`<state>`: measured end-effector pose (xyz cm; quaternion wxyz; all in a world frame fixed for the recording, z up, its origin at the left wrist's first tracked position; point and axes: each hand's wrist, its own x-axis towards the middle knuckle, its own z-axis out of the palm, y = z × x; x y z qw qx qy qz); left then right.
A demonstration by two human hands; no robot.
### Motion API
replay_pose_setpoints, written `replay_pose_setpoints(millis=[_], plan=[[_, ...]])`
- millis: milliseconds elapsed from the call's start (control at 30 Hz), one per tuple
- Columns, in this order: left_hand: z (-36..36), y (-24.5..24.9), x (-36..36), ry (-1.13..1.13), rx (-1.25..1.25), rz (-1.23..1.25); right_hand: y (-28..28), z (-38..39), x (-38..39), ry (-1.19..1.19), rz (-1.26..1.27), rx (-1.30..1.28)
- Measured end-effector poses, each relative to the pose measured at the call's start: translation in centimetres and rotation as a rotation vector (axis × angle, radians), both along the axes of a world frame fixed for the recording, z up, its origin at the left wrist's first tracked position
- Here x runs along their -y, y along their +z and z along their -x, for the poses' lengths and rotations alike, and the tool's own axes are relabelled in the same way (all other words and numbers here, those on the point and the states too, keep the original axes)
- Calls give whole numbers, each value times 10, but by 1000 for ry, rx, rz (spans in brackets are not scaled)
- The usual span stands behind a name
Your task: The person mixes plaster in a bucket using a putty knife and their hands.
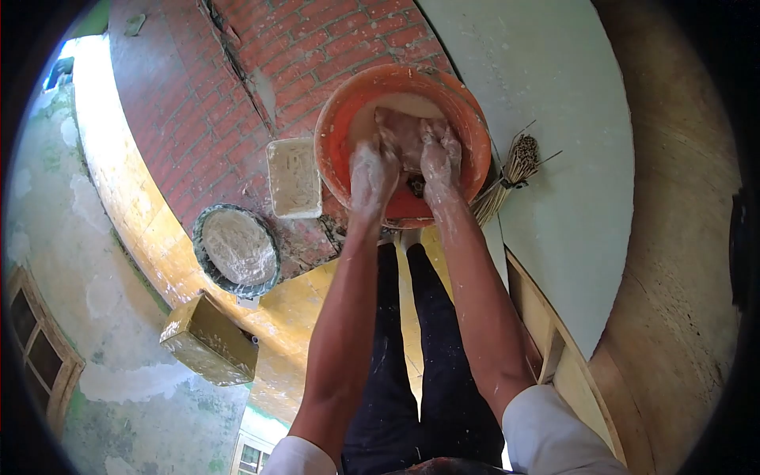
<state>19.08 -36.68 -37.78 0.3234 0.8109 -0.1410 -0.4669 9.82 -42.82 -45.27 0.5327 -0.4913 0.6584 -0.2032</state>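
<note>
My left hand point(372, 172) and right hand point(440, 154), fingers curled, both grip the dough point(400, 131) in the bowl point(469, 107); its rim rings them closely, a tray point(293, 178) just left

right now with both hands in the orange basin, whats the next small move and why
Probably press the heels of both hands down and forward into the lump. The left hand and right hand sit on its near side, both coated pale. The lump looks uneven in the orange basin, with pale slurry lying beyond it to work in.
</note>
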Motion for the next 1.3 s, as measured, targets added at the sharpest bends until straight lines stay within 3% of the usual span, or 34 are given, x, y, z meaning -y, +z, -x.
replay_pose_setpoints(millis=[33, 100, 167, 233, 300, 333, 367, 400, 433, 500, 533, 600, 633, 700, 733, 767, 800, 833, 867, 900, 933, 1000, 1033, 1100, 1133, 1167, 1200, 1233, 1267, 1300], plan=[[3, -14, -4, -2, 0, -4, 8, 6, 0, 48, -28, 51], [13, -62, -10, -34, 317, -9, 14, 5, 4, 100, -49, 106], [14, -74, -3, 37, 441, 135, 8, 2, 11, 262, -163, -128], [22, -89, -5, 107, 567, 277, -2, -1, 16, 347, -67, -206], [27, -108, -7, -147, 1033, 224, -21, -7, 22, 427, 35, -273], [21, -106, -8, -152, 1036, 221, -33, -6, 22, 389, 166, -118], [14, -99, -10, -208, 754, 101, -37, -2, 17, 349, 288, 30], [12, -90, -10, -256, 467, -15, -40, 3, 14, 349, 278, 22], [11, -81, -2, -254, 463, -11, -36, 3, 18, 291, 239, 22], [7, -65, 12, -15, 167, -65, -21, -4, 24, 239, 205, 27], [11, -79, 11, -13, 169, -67, -11, -9, 22, 272, 206, -96], [21, -117, 5, -608, 850, -141, 2, -13, 19, 304, 205, -216], [20, -109, 7, -607, 854, -140, 6, -14, 20, 441, 189, -340], [22, -88, 2, 205, 423, 28, -26, -2, 10, 577, 161, -469], [-7, -187, -28, 59, 291, 222, -84, 12, 0, 633, 451, -402], [-8, -165, -23, 60, 291, 222, -116, 20, -5, 681, 739, -329], [-9, -119, -11, -208, 487, 57, -90, 8, -3, 701, 585, -477], [-6, -93, -5, -479, 676, -116, -90, 7, -5, 702, 584, -477], [3, -93, -3, -477, 679, -117, -90, 2, -5, 513, 325, -325], [11, -94, 1, -99, 658, 112, -89, -3, -4, 324, 70, -168], [16, -94, 3, 277, 614, 339, -72, -10, 4, 324, 72, -163], [18, -67, 8, 309, 571, 310, -18, -20, 30, 671, 28, -420], [18, -57, 10, 346, 528, 274, -16, -13, 32, 679, 36, -423], [10, -66, 15, 263, 424, 124, -8, 0, 26, 640, 31, -47], [0, -74, 19, 174, 321, -20, 11, -1, 20, 670, 41, -41], [-7, -93, 21, 205, 324, -20, 44, 1, 13, 623, 33, 136], [-10, -120, 25, -3, 432, 54, 70, 4, 7, 567, 22, 307], [-9, -133, 27, -220, 534, 124, 84, 7, -1, 586, 21, 304], [-4, -127, 39, 188, 247, 212, 95, 8, -10, 548, 73, 358], [0, -120, 43, 193, 248, 217, 103, 8, -16, 505, 130, 415]])
